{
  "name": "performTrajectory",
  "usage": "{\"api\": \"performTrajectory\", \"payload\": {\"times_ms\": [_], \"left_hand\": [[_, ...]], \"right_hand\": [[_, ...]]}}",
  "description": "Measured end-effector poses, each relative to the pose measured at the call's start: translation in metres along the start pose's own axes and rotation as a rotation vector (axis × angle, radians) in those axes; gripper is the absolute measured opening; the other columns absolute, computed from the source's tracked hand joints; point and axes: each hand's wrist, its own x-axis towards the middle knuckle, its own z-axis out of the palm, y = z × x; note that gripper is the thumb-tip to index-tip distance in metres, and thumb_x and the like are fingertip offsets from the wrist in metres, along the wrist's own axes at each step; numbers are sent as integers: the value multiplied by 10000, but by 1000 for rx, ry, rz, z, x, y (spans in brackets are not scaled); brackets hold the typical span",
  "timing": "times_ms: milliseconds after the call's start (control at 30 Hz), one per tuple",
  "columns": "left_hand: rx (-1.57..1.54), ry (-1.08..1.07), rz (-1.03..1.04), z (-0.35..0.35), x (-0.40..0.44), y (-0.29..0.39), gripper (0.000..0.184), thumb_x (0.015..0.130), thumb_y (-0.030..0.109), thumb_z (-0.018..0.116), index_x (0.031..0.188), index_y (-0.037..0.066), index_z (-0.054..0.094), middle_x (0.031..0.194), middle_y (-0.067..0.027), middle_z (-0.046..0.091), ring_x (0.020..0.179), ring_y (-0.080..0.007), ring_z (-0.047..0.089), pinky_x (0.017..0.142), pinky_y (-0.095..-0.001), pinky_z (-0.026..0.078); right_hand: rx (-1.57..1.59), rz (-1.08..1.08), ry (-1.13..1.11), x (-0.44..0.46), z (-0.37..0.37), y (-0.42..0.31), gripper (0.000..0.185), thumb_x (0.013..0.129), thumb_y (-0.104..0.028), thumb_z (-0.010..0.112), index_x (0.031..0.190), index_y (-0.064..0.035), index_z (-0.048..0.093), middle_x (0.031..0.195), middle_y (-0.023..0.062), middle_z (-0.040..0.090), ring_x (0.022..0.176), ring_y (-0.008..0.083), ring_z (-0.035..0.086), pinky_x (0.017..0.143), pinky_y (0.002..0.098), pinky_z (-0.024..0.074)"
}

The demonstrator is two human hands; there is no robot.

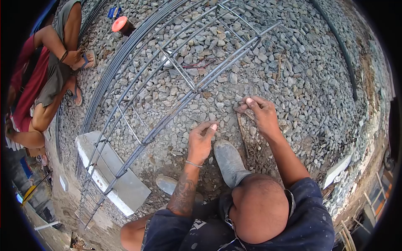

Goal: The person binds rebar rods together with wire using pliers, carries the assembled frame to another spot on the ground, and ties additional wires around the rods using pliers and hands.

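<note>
In the head view, both your hands are raised over grey gravel, apart from each other. Your left hand (202, 141) has thumb and forefinger drawn close together; your right hand (264, 116) has its thumb up against curled fingers. You can't tell from here whether either one pinches something thin.

One long cage of grey steel bars (169, 116) lies ahead and to the left of your grip, touching neither hand. At least three rectangular steel ties cross it, and its near end passes over one grey concrete slab (132, 190). Beyond it runs one bundle of loose dark bars (109, 75).

There are two containers: one dark cup with an orange-red lid (120, 24), contents hidden, and one round pale tin (167, 60) by the cage, contents too small to tell. One blue packet (114, 12) sits near the cup.

You have two grey boots (228, 161) below your hands. One other person (52, 79), in two sandals, is at far left.
</note>
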Motion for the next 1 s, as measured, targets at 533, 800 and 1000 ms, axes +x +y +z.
{"api": "performTrajectory", "payload": {"times_ms": [533,800,1000], "left_hand": [[981,32,451,64,-19,70,575,769,341,631,1072,-120,469,1033,-282,530,977,-391,515,880,-426,400],[709,-389,334,66,29,22,538,800,440,553,933,-76,475,894,-221,519,892,-365,506,794,-431,393],[358,-289,593,78,82,-65,412,940,301,431,726,3,617,713,-130,586,626,-279,522,627,-443,428]], "right_hand": [[-708,-456,355,-1,11,-4,181,829,-119,592,914,36,632,779,187,642,696,292,638,632,346,479],[-654,-280,82,13,-16,-4,264,903,-155,496,953,78,610,613,97,563,514,156,470,504,317,361],[-625,191,-175,-4,0,-56,431,910,-253,450,1267,-13,435,1252,218,463,1127,350,465,947,368,422]]}}
